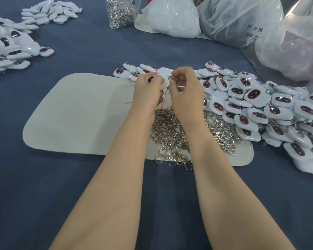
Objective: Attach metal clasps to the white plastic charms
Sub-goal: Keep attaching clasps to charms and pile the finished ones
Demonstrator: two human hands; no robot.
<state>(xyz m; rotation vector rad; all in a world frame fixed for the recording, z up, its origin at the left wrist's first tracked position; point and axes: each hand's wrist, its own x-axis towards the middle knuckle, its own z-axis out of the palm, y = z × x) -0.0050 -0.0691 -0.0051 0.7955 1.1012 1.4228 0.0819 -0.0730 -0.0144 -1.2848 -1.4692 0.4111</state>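
Where it shows between the piles, bench (pixel 83 51): dark blue surface.
bags: clear plastic sacks (pixel 242 20) beyond the hands, to the right; contents unclear.
mat (pixel 76 114): beige pad under both hands, reaching out well to their left.
charm pile (pixel 260 109): white charms with dark red-rimmed faces, heaped just right of the right hand and overlapping the mat's right edge.
left piles (pixel 9 46): more white charms, well left of the left hand and beyond it.
clasp pile (pixel 170 134): loose silver clasps on the mat, below the wrists.
clasp bag (pixel 119 13): clear bag of clasps, far beyond the hands.
left hand (pixel 148 91): fingers curled round the held charm (pixel 163 74), raised above the mat.
right hand (pixel 184 92): touching the left hand, fingertips pinching the clasp (pixel 167 90) at the held charm's edge; clasp hangs between the hands.
join: cannot tell if hooked on.
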